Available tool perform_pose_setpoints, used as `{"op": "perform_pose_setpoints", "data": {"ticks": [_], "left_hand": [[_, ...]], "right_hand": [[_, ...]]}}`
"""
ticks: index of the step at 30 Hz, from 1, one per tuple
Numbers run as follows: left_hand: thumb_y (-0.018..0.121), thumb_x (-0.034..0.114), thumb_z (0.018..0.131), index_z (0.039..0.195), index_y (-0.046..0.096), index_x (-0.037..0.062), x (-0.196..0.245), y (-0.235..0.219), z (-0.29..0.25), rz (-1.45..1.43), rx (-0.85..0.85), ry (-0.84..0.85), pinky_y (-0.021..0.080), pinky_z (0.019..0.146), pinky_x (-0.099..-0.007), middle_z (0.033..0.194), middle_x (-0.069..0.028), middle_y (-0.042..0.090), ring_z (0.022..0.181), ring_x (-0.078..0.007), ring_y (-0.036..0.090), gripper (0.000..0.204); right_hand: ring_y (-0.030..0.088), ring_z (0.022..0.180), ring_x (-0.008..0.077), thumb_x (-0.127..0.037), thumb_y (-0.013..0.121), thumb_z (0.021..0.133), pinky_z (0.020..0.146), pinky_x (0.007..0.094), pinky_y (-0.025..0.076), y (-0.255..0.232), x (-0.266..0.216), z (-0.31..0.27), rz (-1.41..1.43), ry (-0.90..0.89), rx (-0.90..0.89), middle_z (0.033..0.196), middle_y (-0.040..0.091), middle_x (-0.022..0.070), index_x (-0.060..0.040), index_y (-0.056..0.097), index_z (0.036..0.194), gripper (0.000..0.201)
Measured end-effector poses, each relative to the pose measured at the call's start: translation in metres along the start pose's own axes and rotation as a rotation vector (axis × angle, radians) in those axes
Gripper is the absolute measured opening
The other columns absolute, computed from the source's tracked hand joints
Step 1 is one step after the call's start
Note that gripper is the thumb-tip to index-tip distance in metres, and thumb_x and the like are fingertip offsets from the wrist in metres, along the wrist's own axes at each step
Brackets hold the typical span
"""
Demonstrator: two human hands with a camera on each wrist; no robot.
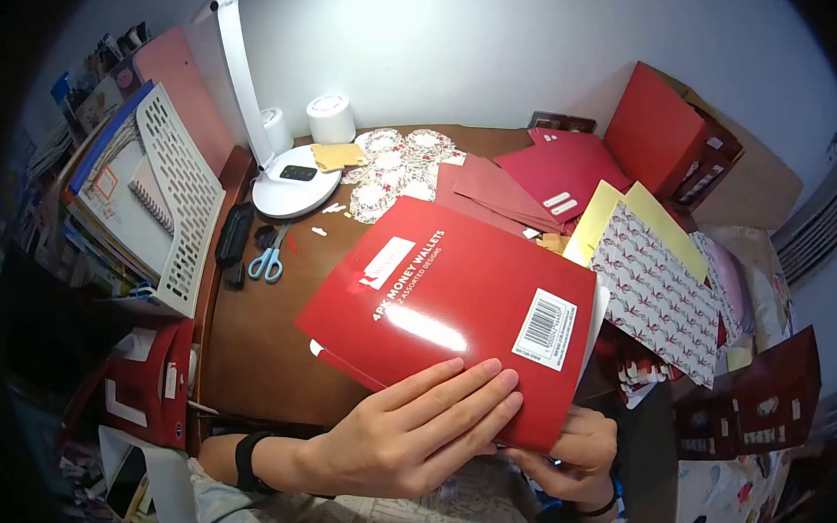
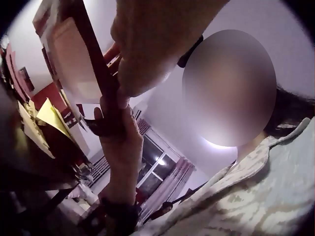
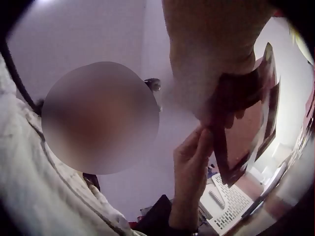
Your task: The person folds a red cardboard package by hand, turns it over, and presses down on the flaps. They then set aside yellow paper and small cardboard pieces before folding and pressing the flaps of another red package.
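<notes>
A glossy red money wallets packet (image 1: 445,291), printed "4PK MONEY WALLETS", is tilted over the desk with its barcode label (image 1: 545,329) at the right. My left hand (image 1: 410,431) lies across its lower front, fingers extended over the face and thumb at the bottom edge. At the lower right corner my right hand (image 1: 581,455) holds the packet, its fingers bent and partly behind it. White sheet edges show along the packet's right side. Seen from the right wrist, the left hand (image 3: 189,160) pinches the bottom edge. From the left wrist, the right hand (image 2: 123,152) reaches up to the packet's edge.
Blue-handled scissors (image 1: 267,263) lie left on the brown desk (image 1: 281,349), near a white lamp (image 1: 294,193). Red envelopes (image 1: 507,195) and patterned paper (image 1: 659,284) are behind and right. A white perforated file holder (image 1: 181,192) stands left, a red box (image 1: 653,122) at the back right.
</notes>
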State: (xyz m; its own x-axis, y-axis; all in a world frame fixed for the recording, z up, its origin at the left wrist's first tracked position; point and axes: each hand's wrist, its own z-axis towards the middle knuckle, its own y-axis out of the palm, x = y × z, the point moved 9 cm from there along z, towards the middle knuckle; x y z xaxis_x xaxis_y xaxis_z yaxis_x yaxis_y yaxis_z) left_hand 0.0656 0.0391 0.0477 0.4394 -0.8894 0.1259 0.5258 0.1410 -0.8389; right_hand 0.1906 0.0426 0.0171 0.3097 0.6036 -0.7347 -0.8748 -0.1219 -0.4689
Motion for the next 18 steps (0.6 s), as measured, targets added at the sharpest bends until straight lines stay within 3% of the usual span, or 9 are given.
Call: {"op": "perform_pose_setpoints", "data": {"ticks": [6,13,15,18], "left_hand": [[0.070,0.018,0.084,0.111,0.068,-0.0021,0.007,0.002,-0.005,0.040,0.074,0.021,0.055,0.088,-0.0341,0.111,-0.0137,0.070,0.105,-0.0234,0.068,0.034],[0.076,0.023,0.079,0.115,0.067,-0.0013,-0.012,-0.006,-0.009,-0.112,0.043,-0.043,0.055,0.090,-0.0347,0.115,-0.0145,0.069,0.108,-0.0240,0.067,0.044],[0.079,0.026,0.076,0.118,0.065,-0.0012,-0.018,-0.005,-0.011,-0.090,-0.050,-0.054,0.054,0.091,-0.0353,0.119,-0.0148,0.067,0.111,-0.0246,0.066,0.052],[0.080,0.024,0.075,0.120,0.064,-0.0007,-0.016,-0.004,-0.012,-0.106,-0.038,-0.064,0.054,0.092,-0.0357,0.120,-0.0142,0.066,0.113,-0.0249,0.065,0.054]], "right_hand": [[0.071,0.076,0.0272,-0.003,0.082,0.071,0.064,0.0318,0.056,-0.001,-0.003,0.002,-0.003,-0.057,-0.011,0.088,0.072,0.0150,0.0003,0.074,0.093,0.023],[0.071,0.072,0.0260,-0.003,0.083,0.069,0.061,0.0306,0.055,-0.003,-0.004,-0.001,-0.004,-0.110,-0.024,0.087,0.072,0.0151,0.0005,0.074,0.093,0.025],[0.070,0.070,0.0255,-0.004,0.083,0.069,0.060,0.0301,0.054,-0.008,-0.002,-0.003,0.017,-0.107,-0.004,0.087,0.072,0.0150,0.0005,0.074,0.092,0.025],[0.069,0.065,0.0243,-0.004,0.082,0.070,0.058,0.0289,0.053,-0.007,0.002,-0.002,0.035,-0.047,-0.043,0.081,0.072,0.0142,0.0008,0.075,0.092,0.024]]}}
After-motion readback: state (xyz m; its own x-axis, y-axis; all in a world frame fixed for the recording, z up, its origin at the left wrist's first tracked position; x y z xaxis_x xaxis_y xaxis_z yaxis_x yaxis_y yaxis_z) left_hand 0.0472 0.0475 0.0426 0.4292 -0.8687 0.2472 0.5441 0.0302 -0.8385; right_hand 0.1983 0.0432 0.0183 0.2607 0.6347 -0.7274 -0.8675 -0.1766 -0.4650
